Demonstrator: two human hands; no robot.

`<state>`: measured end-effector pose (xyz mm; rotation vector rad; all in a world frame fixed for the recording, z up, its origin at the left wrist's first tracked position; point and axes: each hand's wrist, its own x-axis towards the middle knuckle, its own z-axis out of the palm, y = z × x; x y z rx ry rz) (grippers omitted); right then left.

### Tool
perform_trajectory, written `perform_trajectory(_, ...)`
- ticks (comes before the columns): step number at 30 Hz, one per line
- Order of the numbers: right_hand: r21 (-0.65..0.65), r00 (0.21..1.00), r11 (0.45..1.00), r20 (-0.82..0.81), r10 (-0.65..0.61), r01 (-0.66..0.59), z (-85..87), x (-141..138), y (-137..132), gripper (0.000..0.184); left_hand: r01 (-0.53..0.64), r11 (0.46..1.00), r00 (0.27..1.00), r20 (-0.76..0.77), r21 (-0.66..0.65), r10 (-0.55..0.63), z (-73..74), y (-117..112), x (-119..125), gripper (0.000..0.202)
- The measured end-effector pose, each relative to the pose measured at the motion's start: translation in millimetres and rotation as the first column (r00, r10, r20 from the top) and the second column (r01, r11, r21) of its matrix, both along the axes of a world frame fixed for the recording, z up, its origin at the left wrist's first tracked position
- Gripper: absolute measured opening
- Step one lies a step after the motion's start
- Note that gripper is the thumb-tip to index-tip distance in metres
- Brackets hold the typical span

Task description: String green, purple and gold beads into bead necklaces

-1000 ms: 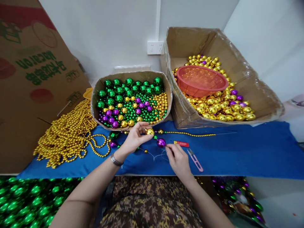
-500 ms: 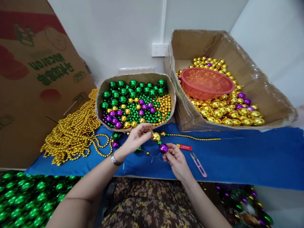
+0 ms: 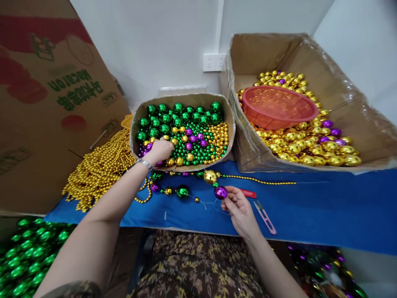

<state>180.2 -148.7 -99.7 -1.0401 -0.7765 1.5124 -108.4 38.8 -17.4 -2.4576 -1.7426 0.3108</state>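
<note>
My right hand (image 3: 238,209) pinches a shiny purple bead (image 3: 221,192) on a thin clear string above the blue cloth. Against it on the same string sit a small green bead and a large gold bead (image 3: 210,176). My left hand (image 3: 161,150) reaches into the cardboard bin (image 3: 182,168) of loose green, gold and purple beads; its fingers are curled downward and their tips are hidden. Near the bin's front edge lies the rest of the bead strand, with a big green bead (image 3: 182,191) and a small gold bead (image 3: 197,199) by the string's end.
Pink-handled thread snips (image 3: 265,217) and a red lighter (image 3: 249,193) lie right of my right hand. A pile of gold bead strands (image 3: 99,165) is at left. The large box (image 3: 248,161) at right holds gold beads and a red basket (image 3: 279,107).
My left hand has let go of the strand by the gold bead and moved left and up into the bead bin. My right hand still holds the purple bead.
</note>
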Motion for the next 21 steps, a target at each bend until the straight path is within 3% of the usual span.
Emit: perform_trajectory(21, 0.068, 0.999, 0.998, 0.036, -0.009, 0.007, -1.8, -8.3, 0.3, 0.035, -0.059, 0.998, 0.994, -0.098, -0.036, 0.055, -15.0, 16.2, 12.4, 0.035)
